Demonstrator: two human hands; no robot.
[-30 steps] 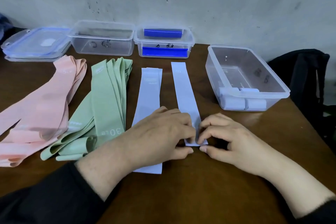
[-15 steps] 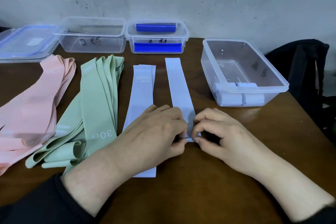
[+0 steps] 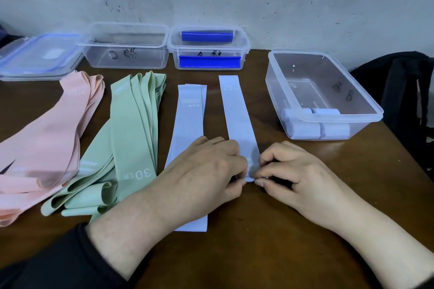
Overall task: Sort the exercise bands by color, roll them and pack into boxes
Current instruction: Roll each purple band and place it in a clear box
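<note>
Lavender band [image 3: 237, 112] flat on tabletop [image 3: 270, 230], near end pinched between left hand [image 3: 206, 171] and right hand [image 3: 296, 173], both closed on it. Risk: springy strip slipping from fingertips, uncurling; uneven pressure skewing roll, poor fit beside rolls in box [image 3: 366, 110].

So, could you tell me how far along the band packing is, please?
Done: bands sorted by colour, and rolled lavender bands sit in the right-hand box. In hand: the left hand and right hand start rolling the 20 LB band. Left: the other lavender bands, green bands and pink bands.
</note>
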